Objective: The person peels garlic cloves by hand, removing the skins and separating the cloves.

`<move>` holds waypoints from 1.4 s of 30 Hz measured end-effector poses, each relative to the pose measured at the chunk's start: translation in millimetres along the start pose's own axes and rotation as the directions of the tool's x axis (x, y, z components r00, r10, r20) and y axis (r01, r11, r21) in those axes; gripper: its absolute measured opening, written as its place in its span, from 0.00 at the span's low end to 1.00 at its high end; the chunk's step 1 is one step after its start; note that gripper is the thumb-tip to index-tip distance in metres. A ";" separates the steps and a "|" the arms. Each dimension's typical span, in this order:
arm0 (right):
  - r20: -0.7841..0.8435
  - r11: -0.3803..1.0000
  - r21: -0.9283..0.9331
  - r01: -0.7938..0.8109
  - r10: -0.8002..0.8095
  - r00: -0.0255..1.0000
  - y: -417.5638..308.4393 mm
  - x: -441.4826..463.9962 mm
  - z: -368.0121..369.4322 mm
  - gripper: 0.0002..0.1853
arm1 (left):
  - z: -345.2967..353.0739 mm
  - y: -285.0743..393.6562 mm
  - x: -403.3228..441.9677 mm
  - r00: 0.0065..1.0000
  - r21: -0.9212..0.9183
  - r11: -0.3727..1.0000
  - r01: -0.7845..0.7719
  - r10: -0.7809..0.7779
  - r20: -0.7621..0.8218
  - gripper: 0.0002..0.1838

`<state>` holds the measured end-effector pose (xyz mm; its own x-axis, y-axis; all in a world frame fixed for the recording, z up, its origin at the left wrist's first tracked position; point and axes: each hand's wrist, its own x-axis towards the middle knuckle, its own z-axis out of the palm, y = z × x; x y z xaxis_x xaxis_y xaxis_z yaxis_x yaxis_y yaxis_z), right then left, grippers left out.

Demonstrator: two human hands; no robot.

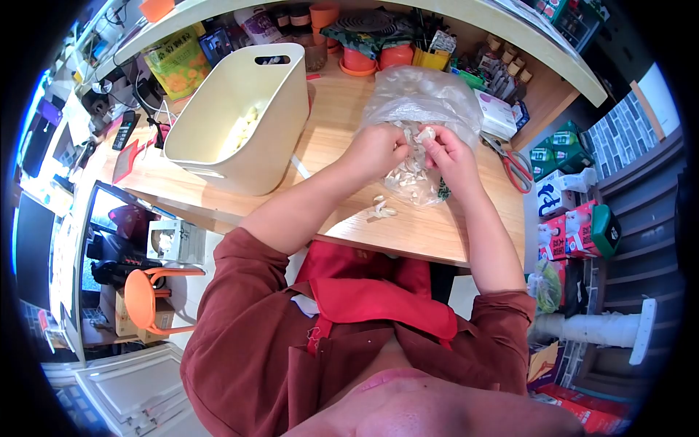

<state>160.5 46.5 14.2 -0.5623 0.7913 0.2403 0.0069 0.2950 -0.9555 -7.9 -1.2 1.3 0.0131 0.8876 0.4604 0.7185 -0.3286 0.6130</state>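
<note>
My left hand (384, 151) is closed in a pinch above the clear plastic bag (422, 91); what its fingers hold, if anything, is hidden. Beside it, my right hand (449, 154) grips a whitish garlic clove (424, 135) between thumb and fingers. Loose garlic and papery skins (413, 182) lie in the bag's open mouth under both hands. A small heap of garlic skins (381, 209) rests on the wooden table near its front edge. To the left stands a cream plastic bin (269, 138) with several pale peeled cloves (247, 125) at its bottom.
Red-handled scissors (515, 171) lie at the table's right side. Behind the bag are orange pots (395, 56) and small corked bottles (510, 62) under a raised shelf. A red dustpan-like item (127, 162) sits far left, and an orange chair (142, 300) stands below.
</note>
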 end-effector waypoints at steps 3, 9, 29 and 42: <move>0.024 0.999 -0.044 0.010 -0.009 1.000 4.9 1.3 -1.4 0.10 | -2.6 1.8 0.8 0.998 -0.007 0.999 0.052 -0.052 0.022 0.08; 0.037 0.996 -0.086 -0.009 0.012 0.999 8.7 2.0 -1.2 0.12 | 8.9 -9.3 4.1 0.970 -0.430 0.872 0.234 -0.242 0.037 0.08; 0.079 0.990 -0.137 0.030 -0.019 0.997 11.5 1.0 2.0 0.12 | 1.9 -4.7 6.7 0.953 -0.710 0.638 0.299 -0.236 0.189 0.08; 0.107 0.992 -0.123 -0.002 0.016 0.994 4.3 -0.8 0.5 0.13 | 2.0 -3.1 4.7 0.931 -0.729 0.585 0.354 -0.296 0.214 0.06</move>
<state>160.6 46.9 9.9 -0.6471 0.7341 0.2058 0.1099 0.3569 -0.9277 -8.6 4.6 0.3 -0.0515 0.9927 0.1093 -0.0817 -0.1133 0.9902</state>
